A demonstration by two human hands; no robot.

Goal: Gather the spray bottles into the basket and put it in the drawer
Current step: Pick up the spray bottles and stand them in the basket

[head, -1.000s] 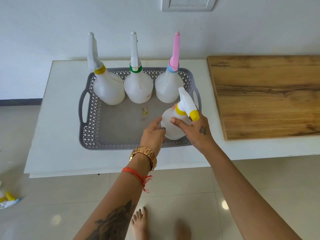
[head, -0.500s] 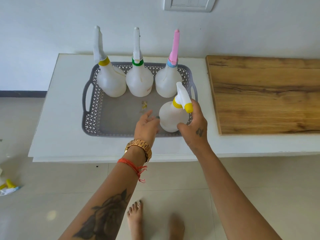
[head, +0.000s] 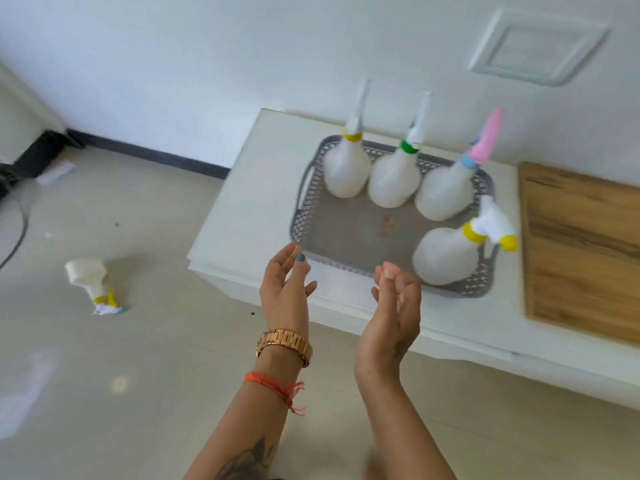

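A grey perforated basket [head: 308, 216] sits on a white cabinet top [head: 242, 188]. Three white spray bottles stand along its back: one with a yellow collar [head: 346, 168], one with a green collar [head: 394, 178], one with a pink nozzle [head: 446, 192]. A yellow-nozzled bottle [head: 446, 254] stands in the basket's front right corner. Another spray bottle [head: 91, 275] lies on the floor to the left. My left hand [head: 287, 289] and my right hand [head: 394, 306] hover in front of the basket, fingers apart, holding nothing.
A wooden board [head: 581, 251] lies on the cabinet top right of the basket. A dark cable [head: 17, 230] and a small white scrap [head: 55, 171] lie on the tiled floor at the far left. A wall plate [head: 536, 46] is above the cabinet.
My right hand let go of the yellow-nozzled bottle, which now stands in the basket. Both hands drew back toward me. The view swung left, showing the bottle on the floor.
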